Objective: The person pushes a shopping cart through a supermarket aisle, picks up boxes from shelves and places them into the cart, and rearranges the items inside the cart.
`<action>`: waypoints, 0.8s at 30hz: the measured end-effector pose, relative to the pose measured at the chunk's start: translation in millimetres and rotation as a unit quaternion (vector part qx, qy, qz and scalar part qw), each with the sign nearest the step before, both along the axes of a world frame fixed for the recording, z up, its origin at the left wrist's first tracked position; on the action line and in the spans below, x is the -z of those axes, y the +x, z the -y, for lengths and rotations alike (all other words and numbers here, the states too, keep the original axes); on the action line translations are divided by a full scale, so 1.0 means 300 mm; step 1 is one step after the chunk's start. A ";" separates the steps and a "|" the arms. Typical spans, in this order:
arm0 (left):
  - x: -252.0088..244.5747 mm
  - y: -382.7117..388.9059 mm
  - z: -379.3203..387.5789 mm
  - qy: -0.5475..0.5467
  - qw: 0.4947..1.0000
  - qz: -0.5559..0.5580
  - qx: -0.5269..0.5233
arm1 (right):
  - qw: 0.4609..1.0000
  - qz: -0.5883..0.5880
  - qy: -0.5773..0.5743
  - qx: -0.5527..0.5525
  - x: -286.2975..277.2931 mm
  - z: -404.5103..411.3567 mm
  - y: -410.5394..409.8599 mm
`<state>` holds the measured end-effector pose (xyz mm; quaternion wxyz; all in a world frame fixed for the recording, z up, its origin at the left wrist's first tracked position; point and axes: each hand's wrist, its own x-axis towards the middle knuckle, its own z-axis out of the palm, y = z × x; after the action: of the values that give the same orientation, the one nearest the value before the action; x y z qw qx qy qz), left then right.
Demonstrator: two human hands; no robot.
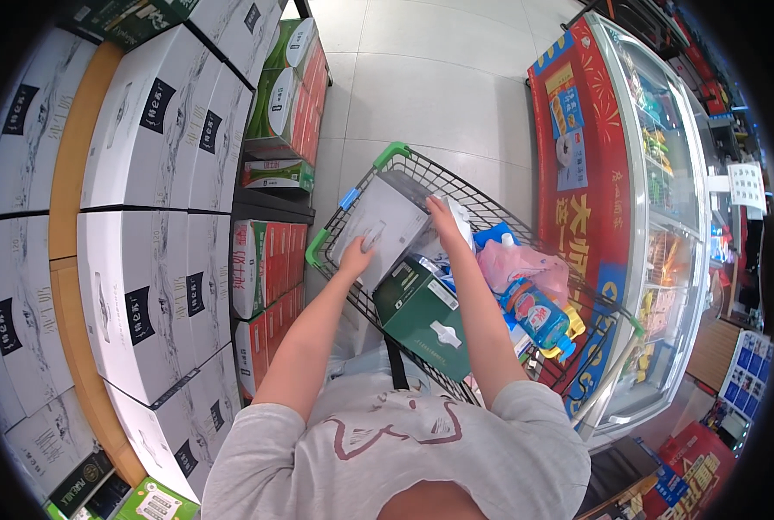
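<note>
A white carton [387, 224] with a grey marbled side rests at the left end of a black wire shopping cart [419, 156] with green corners. My left hand [356, 259] holds it near the handle slot in its white face. My right hand [447, 227] grips the carton's right edge. Beside the carton lies a dark green box [419, 318] with a white handle. Farther right in the cart are a pink refill pouch [517, 263], a bottle of blue liquid [540, 315] and a yellow container [572, 325]. A white plastic package [460, 218] is partly hidden behind my right hand.
Stacks of white milk cartons [159, 130] rise on the left. Green and red boxes [289, 110] stand on a black shelf [273, 205] beyond them. A glass-topped display freezer [653, 162] with a red printed side borders the cart's right. Pale floor tiles [419, 78] lie ahead.
</note>
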<state>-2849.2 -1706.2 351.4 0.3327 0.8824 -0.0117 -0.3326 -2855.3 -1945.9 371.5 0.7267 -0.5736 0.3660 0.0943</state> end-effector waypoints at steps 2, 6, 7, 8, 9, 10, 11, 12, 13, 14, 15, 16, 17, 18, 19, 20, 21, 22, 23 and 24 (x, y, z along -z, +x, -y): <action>0.015 -0.005 -0.046 0.032 0.997 0.063 -0.006 | 0.999 -0.013 0.004 0.044 -0.080 -0.019 -0.071; 0.012 -0.023 -0.053 0.001 0.999 0.052 -0.010 | 0.996 0.047 0.038 0.060 -0.246 -0.032 -0.302; 0.010 -0.030 -0.042 0.003 0.999 0.046 -0.001 | 0.996 0.046 0.035 0.072 -0.255 -0.039 -0.362; 0.010 -0.033 -0.028 0.005 0.999 0.040 0.007 | 0.995 0.039 0.039 0.079 -0.255 -0.041 -0.423; 0.011 -0.030 -0.013 0.003 0.999 0.040 0.018 | 0.995 0.032 0.044 0.085 -0.261 -0.048 -0.471; 0.016 -0.032 -0.003 0.023 0.998 0.062 0.015 | 0.994 0.032 0.044 0.093 -0.305 -0.054 -0.498; 0.022 -0.034 0.005 0.043 0.996 0.083 0.012 | 0.995 0.011 -0.020 0.098 -0.353 -0.053 -0.529; 0.029 -0.030 0.016 0.041 0.996 0.081 0.022 | 0.991 -0.012 -0.086 0.105 -0.394 -0.054 -0.566; 0.040 -0.012 0.019 0.057 0.995 0.072 0.030 | 0.990 -0.014 -0.086 0.113 -0.404 -0.061 -0.612; 0.050 0.002 0.019 0.073 0.995 0.063 0.038 | 0.972 -0.008 -0.225 0.074 -0.413 -0.066 -0.663; 0.061 0.013 0.019 0.072 0.994 0.062 0.047 | 0.933 -0.003 -0.358 0.033 -0.422 -0.072 -0.707; 0.070 0.023 0.012 0.060 0.996 0.055 0.041 | 0.933 -0.008 -0.358 0.042 -0.444 -0.087 -0.738; 0.080 0.032 0.002 0.050 0.997 0.047 0.034 | 0.921 -0.005 -0.390 0.025 -0.470 -0.100 -0.768; 0.087 0.040 -0.004 0.058 0.997 0.032 0.033 | 0.906 -0.003 -0.422 0.009 -0.492 -0.117 -0.795; 0.091 0.046 -0.018 0.058 0.997 0.031 0.043 | 0.907 -0.009 -0.422 0.017 -0.492 -0.135 -0.829; 0.091 0.047 -0.040 0.038 0.998 0.019 0.045 | 0.900 -0.010 -0.436 -0.020 -0.479 -0.151 -0.868; 0.089 0.044 -0.037 0.015 0.999 0.005 0.049 | 0.890 -0.015 -0.452 -0.056 -0.472 -0.156 -0.904; 0.084 0.037 -0.040 0.013 0.998 0.003 0.060 | 0.886 -0.034 -0.454 -0.087 -0.466 -0.167 -0.936; 0.078 0.027 -0.049 -0.006 0.998 -0.003 0.068 | 0.886 -0.041 -0.455 -0.079 -0.459 -0.182 -0.967; 0.065 0.031 -0.050 -0.025 0.997 -0.006 0.075 | 0.886 -0.055 -0.450 -0.092 -0.445 -0.201 -0.990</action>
<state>-2839.9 -1691.2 331.7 0.3287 0.8686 -0.0839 -0.3612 -3152.4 -1885.6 505.1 0.3569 -0.8641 0.3545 0.0172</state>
